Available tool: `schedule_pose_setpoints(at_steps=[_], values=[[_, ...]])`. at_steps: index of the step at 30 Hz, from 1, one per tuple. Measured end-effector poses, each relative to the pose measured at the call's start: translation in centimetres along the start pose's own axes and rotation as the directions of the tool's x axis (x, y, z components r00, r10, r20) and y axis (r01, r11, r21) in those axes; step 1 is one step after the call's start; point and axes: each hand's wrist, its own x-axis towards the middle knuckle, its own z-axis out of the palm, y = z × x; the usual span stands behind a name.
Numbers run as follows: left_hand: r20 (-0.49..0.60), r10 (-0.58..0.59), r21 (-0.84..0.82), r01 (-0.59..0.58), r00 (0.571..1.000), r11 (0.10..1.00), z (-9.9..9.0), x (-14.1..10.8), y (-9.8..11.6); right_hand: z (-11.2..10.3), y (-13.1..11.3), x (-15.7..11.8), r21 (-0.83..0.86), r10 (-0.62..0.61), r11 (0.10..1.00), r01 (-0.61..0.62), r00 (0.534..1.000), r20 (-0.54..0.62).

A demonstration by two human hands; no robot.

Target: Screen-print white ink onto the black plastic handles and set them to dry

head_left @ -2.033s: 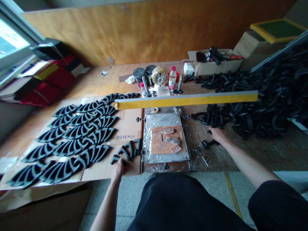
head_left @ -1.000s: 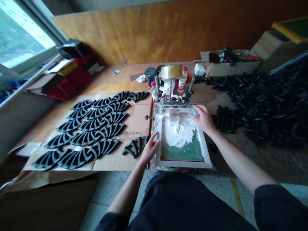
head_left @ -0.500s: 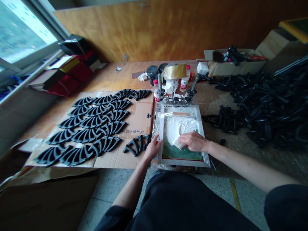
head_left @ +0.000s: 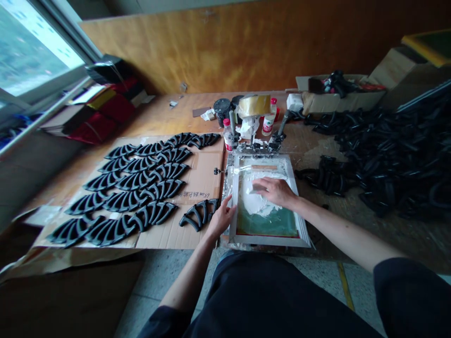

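A screen printing frame [head_left: 303, 238] with a metal border lies flat in front of me, its green mesh [head_left: 268, 224] partly covered by white ink [head_left: 251, 199]. My right hand [head_left: 276, 191] is closed around a small whitish scraper [head_left: 257, 187] over the upper middle of the ink; the fingers hide part of the scraper. At the frame's left border, my left hand [head_left: 222, 217] grips the edge. Behind the frame stands a metal hinge clamp [head_left: 255, 149] with a roll of tape [head_left: 254, 106] above it.
Rows of curved black handle-like parts [head_left: 127, 197] lie on cardboard [head_left: 202, 173] at left. A heap of similar black parts [head_left: 387, 150] fills the right side. Bottles [head_left: 268, 123], a dark tub [head_left: 222, 111] and an open carton [head_left: 343, 101] stand toward the back.
My right hand has moved with the scraper away from me, up the mesh, uncovering green mesh near the front. My left hand stays at the frame's left edge.
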Motion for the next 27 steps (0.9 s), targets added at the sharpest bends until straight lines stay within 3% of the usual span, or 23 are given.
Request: schedule_pose_setpoints(at_steps=[3,5,7,9,10,12,15,17,18,20,22,23,25,27], values=[[0.052,0.029,-0.093,-0.024,0.998,0.995,-1.5,-0.9,2.2,-2.8,1.8,4.4,-0.009,0.133,0.991,-0.136,0.982,-0.136],[0.069,0.040,-0.226,-0.023,0.997,0.974,-2.5,-1.5,4.4,-5.3,4.3,5.5,0.036,0.250,0.968,-0.249,0.935,-0.252],[0.058,0.065,-0.377,-0.039,0.996,0.925,-3.3,-1.8,6.9,-7.7,7.1,4.8,0.111,0.373,0.927,-0.358,0.847,-0.379],[-0.019,0.142,-0.508,-0.132,0.990,0.851,-3.8,-1.7,9.7,-8.9,9.5,2.8,0.156,0.458,0.886,-0.437,0.769,-0.446],[-0.077,0.192,-0.551,-0.202,0.978,0.809,-4.0,-1.4,11.1,-8.8,10.2,1.6,0.155,0.474,0.877,-0.455,0.762,-0.441],[-0.176,0.286,-0.586,-0.334,0.942,0.738,-4.1,-0.5,13.6,-6.8,10.3,-0.7,0.143,0.467,0.882,-0.448,0.799,-0.378],[-0.227,0.321,-0.607,-0.391,0.919,0.691,-3.3,0.8,15.3,-1.0,8.0,-2.9,0.071,0.353,0.936,-0.346,0.911,-0.213],[-0.248,0.244,-0.655,-0.348,0.937,0.671,-1.9,1.1,14.6,2.8,5.5,-3.6,-0.057,0.277,0.958,-0.282,0.957,-0.084],[-0.200,0.176,-0.689,-0.266,0.964,0.674,-0.9,0.9,13.7,4.2,4.2,-3.7,-0.124,0.274,0.954,-0.274,0.962,-0.017],[0.067,-0.002,-0.715,0.049,0.998,0.698,1.7,0.1,11.0,5.6,1.6,-3.8,-0.197,0.348,0.923,-0.332,0.936,0.054],[0.345,-0.141,-0.649,0.344,0.928,0.679,4.3,-1.2,8.1,5.7,-0.9,-3.6,-0.173,0.389,0.911,-0.376,0.920,0.053],[0.406,-0.168,-0.637,0.410,0.898,0.652,5.3,-1.8,6.8,5.4,-2.0,-3.6,-0.132,0.357,0.928,-0.349,0.933,0.045],[0.377,-0.178,-0.690,0.404,0.909,0.601,6.2,-2.9,4.6,4.4,-3.0,-3.9,0.003,0.198,0.980,-0.199,0.979,0.052],[0.253,-0.172,-0.731,0.305,0.952,0.611,5.3,-3.3,2.5,3.1,-1.7,-5.1,0.145,0.075,0.986,-0.080,0.996,0.040]])
